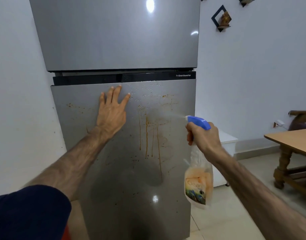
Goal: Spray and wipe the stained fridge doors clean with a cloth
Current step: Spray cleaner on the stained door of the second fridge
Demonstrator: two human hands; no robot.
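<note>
A tall grey fridge fills the middle of the view. Its upper door (pixel 114 35) looks clean. The lower door (pixel 124 170) carries orange-brown drips and specks (pixel 148 132), with wet droplets near its top right. My left hand (pixel 112 110) lies flat on the lower door near its top edge, fingers spread. My right hand (pixel 203 137) grips a clear spray bottle (pixel 199 184) with a blue trigger head (pixel 199 122), nozzle aimed left at the stains; a faint mist hangs in front of it. No cloth is in view.
White walls flank the fridge. A wooden table (pixel 291 139) with carved legs stands at the right. A white low cabinet (pixel 226 142) sits beside the fridge's right side. Small wall shelves (pixel 221 19) hang at the upper right. The floor is pale tile.
</note>
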